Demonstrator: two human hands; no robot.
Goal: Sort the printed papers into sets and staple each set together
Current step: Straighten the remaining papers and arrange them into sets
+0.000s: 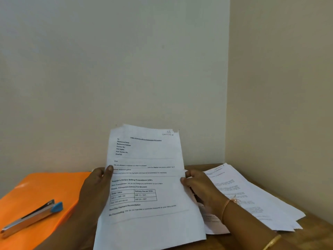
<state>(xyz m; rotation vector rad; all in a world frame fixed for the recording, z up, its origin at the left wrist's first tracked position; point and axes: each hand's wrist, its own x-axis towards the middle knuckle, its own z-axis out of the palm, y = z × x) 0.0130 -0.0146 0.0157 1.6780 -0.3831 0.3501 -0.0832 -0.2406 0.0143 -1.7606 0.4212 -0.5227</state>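
I hold a bundle of printed papers [146,177] upright in front of me; the top sheet shows a letter with a small table. My left hand [98,184] grips the bundle's left edge, thumb on the front. My right hand [200,186] grips the right edge, fingers curled round it. A spread pile of more printed sheets [252,197] lies on the wooden table [310,233] at the right. A silver stapler with a blue tip [34,217] rests on an orange folder [32,193] at the left.
The table sits in a room corner, with a pale wall behind [108,69] and another wall at the right [281,87]. The orange folder covers the table's left part. The lower sheets of the held bundle hide the table's middle.
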